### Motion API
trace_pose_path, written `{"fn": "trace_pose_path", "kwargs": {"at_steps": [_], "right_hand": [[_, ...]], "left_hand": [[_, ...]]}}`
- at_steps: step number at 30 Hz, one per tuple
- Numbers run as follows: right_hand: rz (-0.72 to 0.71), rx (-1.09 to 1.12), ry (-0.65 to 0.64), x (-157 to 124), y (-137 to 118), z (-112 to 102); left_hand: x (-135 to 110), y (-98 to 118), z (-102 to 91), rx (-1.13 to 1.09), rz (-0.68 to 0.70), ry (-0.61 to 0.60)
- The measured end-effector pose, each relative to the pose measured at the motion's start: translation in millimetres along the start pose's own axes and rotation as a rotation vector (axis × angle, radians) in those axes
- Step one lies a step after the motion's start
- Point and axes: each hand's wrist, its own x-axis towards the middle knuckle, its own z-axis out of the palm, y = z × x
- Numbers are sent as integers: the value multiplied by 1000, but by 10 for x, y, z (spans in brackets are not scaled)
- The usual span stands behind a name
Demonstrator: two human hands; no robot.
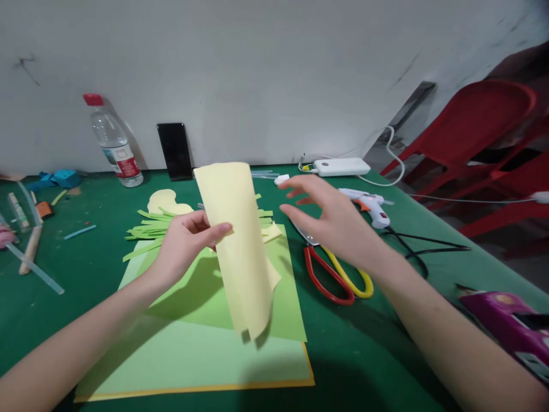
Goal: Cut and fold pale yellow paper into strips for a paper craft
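My left hand [193, 237] pinches a curled sheet of pale yellow paper [242, 252], thumb in front and fingers behind. The paper stands tilted above green sheets [193, 355] stacked on the table. My right hand [315, 206] is apart from the paper, fingers spread, with nothing in it. Beneath that hand lie scissors [328, 277] with one red and one yellow handle, their blades partly hidden. Behind my left hand are cut green paper strips [148, 229] and a rounded cream paper cutout [163, 201].
A water bottle [114, 140] and a black phone [175, 151] lean at the wall. On the right are a glue gun [373, 209] with its black cord, a white power strip [343, 166], a purple object [506, 315] and red chairs [480, 123]. Glue sticks [38, 269] lie left.
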Motion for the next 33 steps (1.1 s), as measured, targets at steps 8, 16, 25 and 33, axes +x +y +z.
{"fn": "trace_pose_path", "kwargs": {"at_steps": [8,16,25,33], "right_hand": [[88,298,-395,-417,-458,154],[34,597,-400,-329,-478,-35],[193,526,358,-77,-100,-202],[29,465,799,91,173,-326]], "left_hand": [[-217,122,97,57,210,-152],[-302,309,85,480,737,-202],[-220,390,-166,166,786,212],[144,333,-358,-95,580,386]]}}
